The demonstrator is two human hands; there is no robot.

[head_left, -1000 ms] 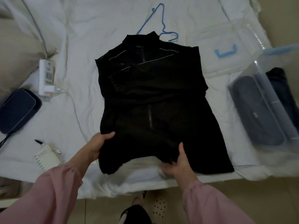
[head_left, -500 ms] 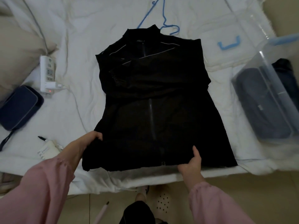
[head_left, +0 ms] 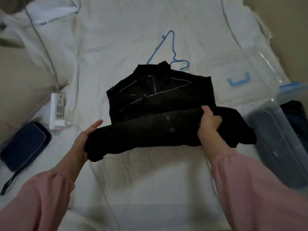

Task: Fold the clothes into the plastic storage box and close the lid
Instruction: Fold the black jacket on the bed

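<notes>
Two pink sleeves (head_left: pixel 250 184) reach forward over the white bed sheet (head_left: pixel 150 177). The left hand (head_left: pixel 86 139) grips the left end of the black jacket (head_left: pixel 160 100). Its thumb lies along the top of the raised fabric and its fingers are hidden beneath, so how tightly they curl cannot be told. The right hand (head_left: pixel 209 121) is clenched over the top edge of the same raised part, knuckles up and fingers wrapped around the cloth.

Between the hands the jacket's lower half is lifted off the sheet and doubled toward the chest, its right corner drooping beyond the right hand. The upper half lies flat on the bed, collar pointing away, with the zip running down the middle.

To the right stands the clear storage box (head_left: pixel 283 147), open, with what look like folded dark clothes (head_left: pixel 268 135) inside, blurred by the cloudy wall. Its lid (head_left: pixel 233 64) lies on the bed beyond it.

On the left are a dark blue pouch (head_left: pixel 25 145), a white power strip (head_left: pixel 57 110) and a beige pillow (head_left: pixel 25 80). A blue hanger (head_left: pixel 180 61) lies just beyond the collar.
</notes>
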